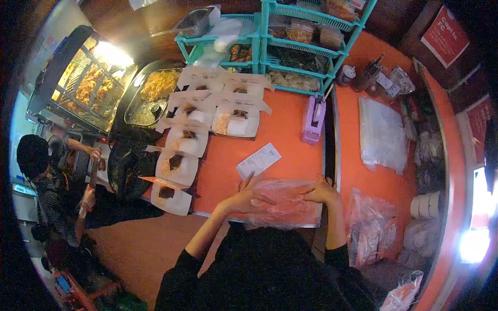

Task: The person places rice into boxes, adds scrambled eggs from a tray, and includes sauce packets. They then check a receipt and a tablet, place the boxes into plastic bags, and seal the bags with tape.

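A thin clear plastic bag is spread between my two hands at the table's front edge. My left hand has its fingers apart on the bag's left side and seems to hold it there. At the bag's right side, my right hand grips the edge, with the thumb over the plastic. Just beyond the bag lies a printed paper receipt. To the left, several open white meal boxes stand in rows, with rice and dark food inside.
A purple tape dispenser stands behind my right hand. Turquoise racks hold packed food at the back. A stack of clear bags lies right. On the left, a co-worker holds a long tool near a food warmer.
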### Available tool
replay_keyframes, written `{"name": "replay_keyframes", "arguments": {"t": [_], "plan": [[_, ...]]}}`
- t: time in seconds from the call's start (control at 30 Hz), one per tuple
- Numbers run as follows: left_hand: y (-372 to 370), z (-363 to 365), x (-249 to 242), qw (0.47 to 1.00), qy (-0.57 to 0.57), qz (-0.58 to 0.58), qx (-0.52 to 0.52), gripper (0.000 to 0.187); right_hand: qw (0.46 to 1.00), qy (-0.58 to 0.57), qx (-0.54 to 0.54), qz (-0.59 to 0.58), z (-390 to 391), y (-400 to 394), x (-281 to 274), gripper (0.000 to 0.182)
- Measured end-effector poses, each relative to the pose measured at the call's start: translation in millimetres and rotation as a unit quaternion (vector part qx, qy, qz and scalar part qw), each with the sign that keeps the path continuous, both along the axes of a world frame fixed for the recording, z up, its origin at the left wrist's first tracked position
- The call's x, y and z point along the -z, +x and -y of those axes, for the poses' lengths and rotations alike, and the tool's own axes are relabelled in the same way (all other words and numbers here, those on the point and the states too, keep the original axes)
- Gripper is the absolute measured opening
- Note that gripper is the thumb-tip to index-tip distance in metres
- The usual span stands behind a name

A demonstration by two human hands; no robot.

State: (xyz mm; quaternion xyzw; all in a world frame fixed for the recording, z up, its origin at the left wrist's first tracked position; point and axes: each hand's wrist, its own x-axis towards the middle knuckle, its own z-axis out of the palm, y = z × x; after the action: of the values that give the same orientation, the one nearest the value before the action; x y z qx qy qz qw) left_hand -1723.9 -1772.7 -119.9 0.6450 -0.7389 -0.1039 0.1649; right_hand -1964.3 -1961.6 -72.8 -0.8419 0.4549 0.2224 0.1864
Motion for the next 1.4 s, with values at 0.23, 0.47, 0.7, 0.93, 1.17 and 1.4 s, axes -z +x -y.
{"name": "replay_keyframes", "arguments": {"t": [0.23,0.47,0.7,0.93,1.17,1.4], "plan": [[61,82,67,0.989,0.121,-0.088,0.014,0.061,0.900,-0.145,0.118,0.394,183,57,1,0.027],[47,113,94,1.000,0.013,-0.014,-0.024,0.067,0.863,-0.297,0.275,0.303,253,127,0,0.022],[15,155,84,0.975,-0.008,-0.130,-0.180,0.074,0.775,-0.407,0.121,0.467,267,122,3,0.023],[24,164,74,0.965,0.006,-0.171,-0.200,0.085,0.922,-0.040,0.049,0.381,123,126,32,0.030],[46,144,80,0.945,-0.097,-0.290,-0.118,0.093,0.976,-0.074,-0.025,0.204,81,125,53,0.021],[36,148,96,0.933,-0.084,-0.304,-0.172,0.114,0.968,-0.087,-0.153,0.181,59,148,70,0.017]]}}
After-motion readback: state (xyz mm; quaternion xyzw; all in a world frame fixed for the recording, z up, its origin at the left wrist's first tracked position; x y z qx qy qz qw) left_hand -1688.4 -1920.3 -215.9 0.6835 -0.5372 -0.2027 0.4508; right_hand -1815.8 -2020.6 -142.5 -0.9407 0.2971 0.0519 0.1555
